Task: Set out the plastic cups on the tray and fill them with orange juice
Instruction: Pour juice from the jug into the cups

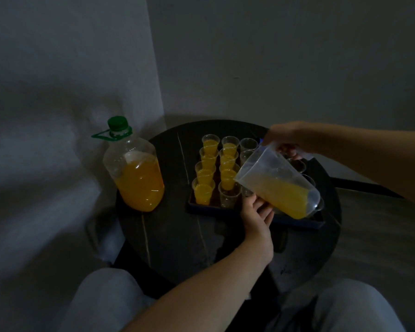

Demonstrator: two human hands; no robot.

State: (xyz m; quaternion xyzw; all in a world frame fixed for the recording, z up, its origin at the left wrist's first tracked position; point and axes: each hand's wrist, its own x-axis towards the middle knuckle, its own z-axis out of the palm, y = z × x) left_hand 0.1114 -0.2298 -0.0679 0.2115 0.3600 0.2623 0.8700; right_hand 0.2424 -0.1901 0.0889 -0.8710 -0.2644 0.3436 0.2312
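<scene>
Right hand (289, 137) is up over the far right of the tray, fingers curled round the handle of the clear plastic pitcher (273, 171), wrist bent down, forearm coming in from the right edge; the pitcher is tipped well over to the left, its lip low beside the second column of cups, and the orange juice (284, 196) inside it is pooled along the lower wall toward the base; left hand (255, 214) reaches in from below, forearm running up from the bottom of the view, fingers fairly straight and spread a little, tucked in under the pitcher's lower side (whether they touch the pitcher or a cup there, I can't tell in this dim light); now the tray (297, 222), dark blue, sits on the round dark table (177, 236) with the plastic cups lined up in columns; the left column of filled cups (203, 194) shows orange juice in all four; the second column is filled too, save the near one, an empty cup (228, 197) at the front edge; the empty back cups (248, 143) in the third column are clear, and those further right are mostly hidden behind the pitcher; left of the tray stands the big bottle (135, 173), upright, green cap (117, 123) on, about half full of juice.
</scene>
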